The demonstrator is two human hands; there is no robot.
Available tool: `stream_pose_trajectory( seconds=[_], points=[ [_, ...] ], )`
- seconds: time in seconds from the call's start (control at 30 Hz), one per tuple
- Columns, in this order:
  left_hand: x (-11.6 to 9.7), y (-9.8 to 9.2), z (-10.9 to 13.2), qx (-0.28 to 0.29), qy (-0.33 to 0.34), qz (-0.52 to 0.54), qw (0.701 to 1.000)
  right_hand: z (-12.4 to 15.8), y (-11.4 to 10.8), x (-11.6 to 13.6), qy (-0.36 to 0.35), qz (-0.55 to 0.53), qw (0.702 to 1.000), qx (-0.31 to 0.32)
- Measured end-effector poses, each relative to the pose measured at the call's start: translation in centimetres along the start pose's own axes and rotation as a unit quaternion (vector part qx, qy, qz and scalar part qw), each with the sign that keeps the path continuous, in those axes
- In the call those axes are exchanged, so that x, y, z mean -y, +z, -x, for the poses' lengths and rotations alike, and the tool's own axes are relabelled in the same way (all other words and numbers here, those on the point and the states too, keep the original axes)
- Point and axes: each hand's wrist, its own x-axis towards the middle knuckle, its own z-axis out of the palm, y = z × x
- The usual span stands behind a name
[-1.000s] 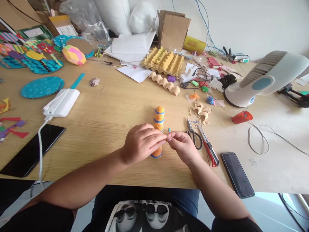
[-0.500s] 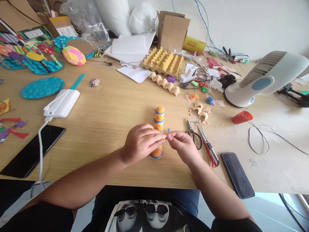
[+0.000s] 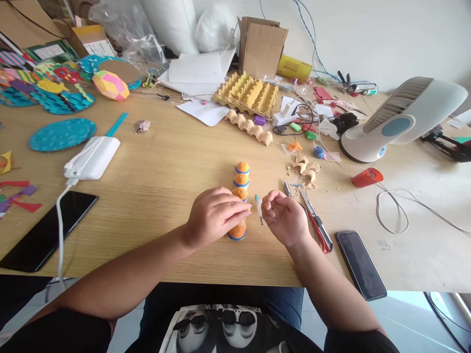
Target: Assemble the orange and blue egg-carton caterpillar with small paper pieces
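Observation:
A strip of egg-carton cups [image 3: 241, 181], coated in orange clay with blue bands round the cups, lies lengthwise on the table. My left hand [image 3: 217, 214] is over its lower half and hides some of the cups. Its fingers are pressed together; whatever they pinch, if anything, is too small to make out. To the right, my right hand [image 3: 287, 218] is raised palm inward, fingers loosely curled and apart, with nothing visible in it. Between the hands lies a thin blue stick [image 3: 257, 198]. Scissors [image 3: 287, 188], partly covered by my right hand, lie beside a red utility knife [image 3: 319, 228].
A phone [image 3: 360, 264] lies at the right front, a larger black one [image 3: 47, 230] at the left by a white power bank [image 3: 93, 157]. A white fan [image 3: 397, 117] stands right. Behind are egg trays [image 3: 246, 93], carton scraps [image 3: 307, 169] and a red cup [image 3: 367, 177].
My right hand has drawn away from my left fingertips to the right and its fingers have loosened. My left hand stays nearly in place over the orange strip.

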Motion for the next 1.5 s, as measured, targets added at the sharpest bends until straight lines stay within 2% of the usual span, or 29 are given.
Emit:
stream_pose_trajectory(
  seconds=[0.13, 0.33, 0.6, 0.7, 0.97, 1.1, 1.33, 1.5],
  points=[
    [0.1, 0.1, 0.1, 0.002, 0.001, 0.003, 1.0, 0.2, 0.3, -0.2, -0.013, -0.004, 1.0, -0.012],
    [0.0, 0.1, 0.2, 0.003, -0.001, 0.003, 1.0, 0.4, 0.4, -0.2, -0.052, 0.019, 0.998, 0.01],
    [0.0, 0.0, 0.1, 0.005, 0.0, 0.004, 1.0, 0.5, 0.8, 0.2, -0.026, -0.018, 0.999, 0.015],
    [-0.1, 0.0, 0.0, 0.002, 0.004, 0.005, 1.0, 0.7, 1.0, 0.4, -0.029, -0.029, 0.999, 0.008],
    [-0.1, 0.0, 0.2, 0.007, 0.004, 0.01, 1.0, 0.5, 0.7, -0.2, -0.048, -0.056, 0.996, 0.041],
    [-0.1, 0.0, 0.2, 0.009, 0.002, 0.012, 1.0, 0.2, 0.5, -0.4, -0.057, -0.061, 0.996, 0.034],
    [-0.1, 0.0, 0.2, 0.005, 0.004, 0.011, 1.0, 0.0, 0.2, 0.0, -0.032, -0.1, 0.994, 0.024],
    [-0.1, 0.0, 0.1, 0.009, 0.005, 0.011, 1.0, -0.1, 0.3, -0.2, -0.043, -0.082, 0.996, 0.02]
  ],
)
